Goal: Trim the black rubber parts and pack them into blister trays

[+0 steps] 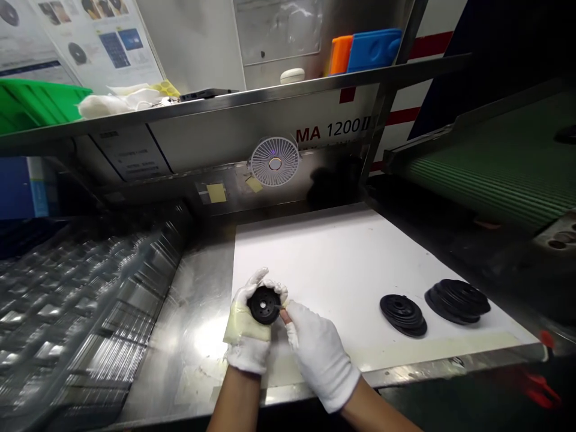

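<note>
My left hand (249, 333), in a white glove with yellowish tape around it, is curled around a small black round disc (263, 304) and holds it up facing me. My right hand (317, 353), also white-gloved, pinches at the disc's right edge with its fingertips; whether a small tool is in the pinch I cannot make out. Both hands hover over the near left corner of a white sheet (333, 258) on the steel bench.
Two low piles of black discs (403, 314) (457, 300) lie on the sheet's right side. Stacked clear plastic trays (81, 312) fill the left. A small white fan (274, 161) hangs below a steel shelf. A green conveyor belt (495, 174) runs at the right.
</note>
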{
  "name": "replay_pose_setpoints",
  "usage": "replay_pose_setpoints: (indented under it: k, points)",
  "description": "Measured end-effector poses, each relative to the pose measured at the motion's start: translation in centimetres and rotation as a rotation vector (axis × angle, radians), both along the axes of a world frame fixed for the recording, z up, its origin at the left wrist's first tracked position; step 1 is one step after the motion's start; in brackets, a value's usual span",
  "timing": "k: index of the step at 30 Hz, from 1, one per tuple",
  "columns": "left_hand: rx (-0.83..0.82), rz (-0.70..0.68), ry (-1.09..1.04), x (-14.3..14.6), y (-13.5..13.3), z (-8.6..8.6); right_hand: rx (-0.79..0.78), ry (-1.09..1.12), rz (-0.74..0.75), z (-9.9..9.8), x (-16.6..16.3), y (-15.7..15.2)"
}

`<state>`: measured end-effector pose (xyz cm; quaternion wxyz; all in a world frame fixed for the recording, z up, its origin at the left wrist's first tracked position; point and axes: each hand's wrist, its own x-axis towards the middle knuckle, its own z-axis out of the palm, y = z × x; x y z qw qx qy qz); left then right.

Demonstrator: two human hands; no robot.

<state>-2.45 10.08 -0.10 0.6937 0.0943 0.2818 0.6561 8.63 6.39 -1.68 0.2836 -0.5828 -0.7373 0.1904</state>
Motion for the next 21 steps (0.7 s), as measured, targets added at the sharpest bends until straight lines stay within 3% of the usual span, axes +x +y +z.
replay_pose_setpoints:
  k: [5, 13, 21]
  points:
    - [-0.093, 0.136, -0.100, 0.4, 1.1, -0.3, 0.000, -0.043, 0.023, 0.3, -1.0, -0.6]
    - [-0.038, 0.006, -0.005, -0.1, 0.1, -0.1, 0.000, 0.050, 0.024, 0.5, 0.4, -0.1]
    - [-0.076, 0.147, -0.137, 0.5, 0.9, -0.4, 0.016, -0.044, 0.031, 0.4, -0.7, -0.8]
